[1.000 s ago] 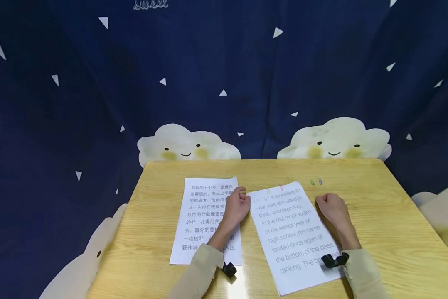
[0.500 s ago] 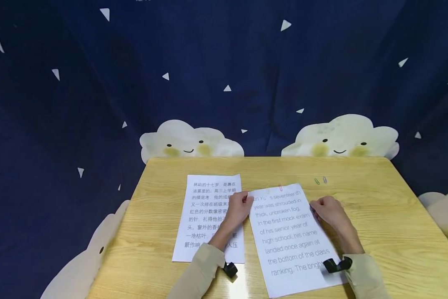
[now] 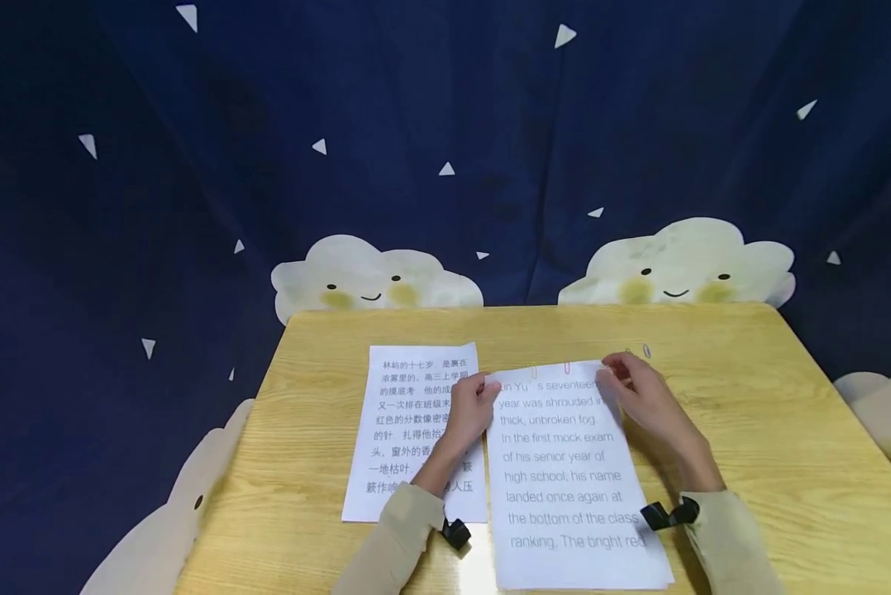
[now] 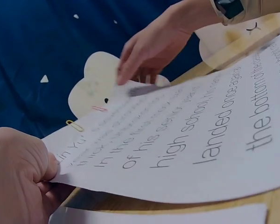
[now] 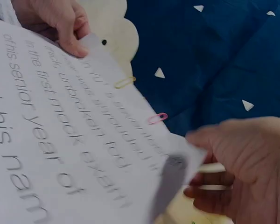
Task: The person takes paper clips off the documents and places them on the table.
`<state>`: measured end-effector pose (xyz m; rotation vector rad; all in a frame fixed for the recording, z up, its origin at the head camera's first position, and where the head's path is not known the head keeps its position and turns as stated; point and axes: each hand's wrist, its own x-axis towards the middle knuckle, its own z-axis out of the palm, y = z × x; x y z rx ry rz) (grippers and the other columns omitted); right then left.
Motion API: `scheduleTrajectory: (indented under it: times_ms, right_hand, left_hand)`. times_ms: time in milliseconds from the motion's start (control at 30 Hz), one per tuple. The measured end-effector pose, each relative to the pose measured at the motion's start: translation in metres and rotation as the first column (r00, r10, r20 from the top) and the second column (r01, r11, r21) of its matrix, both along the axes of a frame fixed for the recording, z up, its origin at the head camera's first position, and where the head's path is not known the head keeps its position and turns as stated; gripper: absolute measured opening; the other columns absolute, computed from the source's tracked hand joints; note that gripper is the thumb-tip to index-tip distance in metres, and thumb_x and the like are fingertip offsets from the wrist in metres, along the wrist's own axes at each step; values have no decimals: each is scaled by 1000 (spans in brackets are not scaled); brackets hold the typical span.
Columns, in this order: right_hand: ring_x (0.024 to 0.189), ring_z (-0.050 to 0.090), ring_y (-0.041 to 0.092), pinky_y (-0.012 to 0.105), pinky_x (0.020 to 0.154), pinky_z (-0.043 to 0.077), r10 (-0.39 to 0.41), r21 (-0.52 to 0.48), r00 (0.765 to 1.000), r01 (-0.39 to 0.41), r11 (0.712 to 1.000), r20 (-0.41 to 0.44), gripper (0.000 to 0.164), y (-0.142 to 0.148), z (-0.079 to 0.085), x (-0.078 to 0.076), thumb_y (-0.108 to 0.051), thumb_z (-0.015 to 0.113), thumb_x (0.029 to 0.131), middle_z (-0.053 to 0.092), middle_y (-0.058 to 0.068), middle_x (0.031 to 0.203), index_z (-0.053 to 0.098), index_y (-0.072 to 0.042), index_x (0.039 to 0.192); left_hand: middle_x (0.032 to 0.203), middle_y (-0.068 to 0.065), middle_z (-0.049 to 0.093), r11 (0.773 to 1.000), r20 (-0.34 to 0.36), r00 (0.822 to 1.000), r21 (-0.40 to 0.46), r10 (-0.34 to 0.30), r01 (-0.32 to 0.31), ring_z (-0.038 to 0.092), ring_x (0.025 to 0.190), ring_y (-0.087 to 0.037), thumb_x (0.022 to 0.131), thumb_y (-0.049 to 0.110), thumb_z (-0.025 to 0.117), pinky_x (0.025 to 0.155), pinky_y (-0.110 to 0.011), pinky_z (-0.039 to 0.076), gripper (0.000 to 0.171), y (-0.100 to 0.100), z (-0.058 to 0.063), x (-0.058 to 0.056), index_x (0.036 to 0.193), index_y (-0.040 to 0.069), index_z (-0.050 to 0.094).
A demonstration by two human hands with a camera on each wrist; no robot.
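Observation:
My left hand (image 3: 469, 409) pinches the top left corner of a white printed sheet (image 3: 564, 479) with English text. The sheet is lifted there and bows in the left wrist view, its lower edge overhanging a second paper. At the opposite top corner is my right hand (image 3: 642, 392), its thumb and fingers parted around the corner. In the right wrist view the thumb tip (image 5: 192, 137) overlaps the corner's edge and casts a shadow on the print. A yellow paper clip (image 5: 125, 82) and a pink paper clip (image 5: 157, 118) sit on the sheet's top edge.
A sheet with Chinese text (image 3: 408, 430) lies to the left, partly under my left forearm. A purple paper clip (image 3: 646, 351) and a mostly covered green clip (image 3: 627, 352) lie behind my right hand. The wooden table (image 3: 773, 454) ends at a dark blue curtain (image 3: 416, 99).
The English sheet has turned straighter and shifted left, its top corner still in my left hand. My right hand has moved up and left along the sheet's side to the top right corner.

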<state>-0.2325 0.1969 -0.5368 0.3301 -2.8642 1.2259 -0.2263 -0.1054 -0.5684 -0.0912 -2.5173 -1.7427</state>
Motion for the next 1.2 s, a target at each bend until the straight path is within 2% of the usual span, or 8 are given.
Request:
scheduleTrajectory:
  times_ms: [100,167,233,367,500,700,900,1200]
  right_hand:
    - [114,59,38,50,95,49,55,-9,997,-56,998,-55,49,-11,0,-11,-34,59,108,61,23,132,54,2,141]
    - [122,56,44,58,100,45,78,-10,993,-79,997,-86,49,-16,-1,-18,-31,61,107,58,26,138,54,3,142]
    - [125,55,45,60,103,41,99,-10,987,-101,995,-124,43,-19,0,-24,-26,63,106,60,27,137,58,3,138]
    - [105,66,33,43,94,49,147,-38,981,-152,988,-126,24,-24,2,-32,-18,65,105,72,16,114,70,-1,120]
    - [93,66,23,29,83,51,179,-38,981,-182,983,-72,14,-31,1,-34,-16,64,105,74,7,101,73,-5,110]
    - [89,65,21,28,80,52,203,-39,978,-205,978,-46,12,-32,-4,-33,-13,62,106,73,7,99,72,-6,108]
    - [89,64,22,27,80,50,226,-55,974,-227,972,-19,18,-31,-1,-34,-18,57,109,72,6,99,72,-7,108]
    - [91,62,22,25,80,48,231,-47,973,-232,972,-19,14,-29,8,-27,-15,59,108,72,7,99,71,-6,108]
  left_hand:
    - [67,-4,65,1000,14,1000,16,15,-15,51,57,-8,100,8,67,52,-22,42,15,-2,-1,-2,91,-1,76]
    - [66,-4,64,1000,17,1000,20,17,-17,50,57,-8,100,7,68,52,-21,41,14,-3,-3,-3,91,-1,76]
    - [67,-4,66,999,21,1000,35,9,-10,51,56,-7,99,5,68,52,-21,42,13,-4,-4,-5,93,-2,76]
    - [66,-4,64,998,16,1000,55,-19,18,50,55,-6,98,4,68,53,-20,41,12,-5,-5,-7,94,-4,76]
    - [61,1,56,998,34,999,51,-40,39,46,53,-6,99,5,69,52,-20,38,17,-8,-7,-8,85,-4,73]
    - [63,4,58,996,79,995,70,-67,62,48,54,-6,100,7,68,55,-20,41,19,-11,-13,-7,85,-4,73]
    - [63,2,61,992,83,993,102,-85,76,49,54,-8,101,10,68,56,-21,42,20,-15,-10,-9,88,-5,73]
    - [74,-8,72,988,122,991,147,-56,38,58,59,-10,100,10,69,59,-22,49,15,-11,-3,-4,99,-2,77]
